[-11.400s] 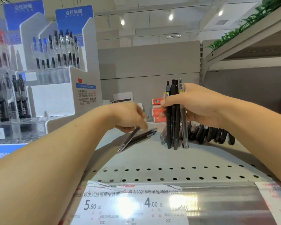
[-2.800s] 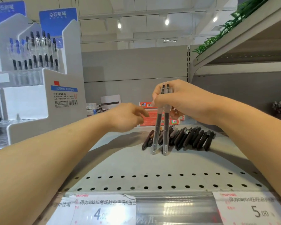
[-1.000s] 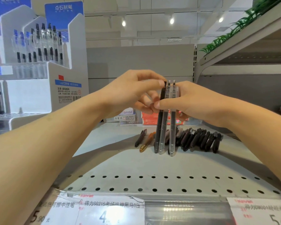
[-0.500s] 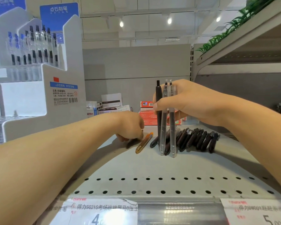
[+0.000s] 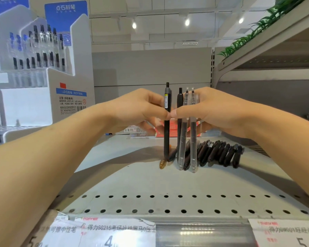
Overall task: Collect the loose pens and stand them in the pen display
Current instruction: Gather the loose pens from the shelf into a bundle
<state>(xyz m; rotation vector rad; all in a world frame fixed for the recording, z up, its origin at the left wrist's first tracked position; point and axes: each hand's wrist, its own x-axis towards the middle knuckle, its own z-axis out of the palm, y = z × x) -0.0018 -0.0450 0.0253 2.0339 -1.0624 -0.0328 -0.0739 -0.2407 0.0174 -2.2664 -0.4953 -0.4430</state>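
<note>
My right hand (image 5: 214, 111) grips an upright bundle of pens (image 5: 186, 139), one black and two clear, above the grey shelf (image 5: 150, 182). My left hand (image 5: 137, 108) pinches a dark pen (image 5: 166, 134) upright right beside that bundle, thumb tips nearly meeting. Several dark loose pens (image 5: 219, 154) lie in a row on the shelf behind the bundle. An orange-brown pen (image 5: 163, 164) lies just left of them. The white pen display (image 5: 48, 68) with blue headers stands at the far left, with pens upright in it.
Red and white boxes (image 5: 141, 131) sit at the back of the shelf behind my hands. Price labels (image 5: 103, 230) run along the shelf's front edge. A higher shelf with green plants (image 5: 257, 31) overhangs on the right.
My left hand has lifted a dark pen off the shelf and brought it upright next to the bundle in my right hand. The orange-brown pen stays on the shelf.
</note>
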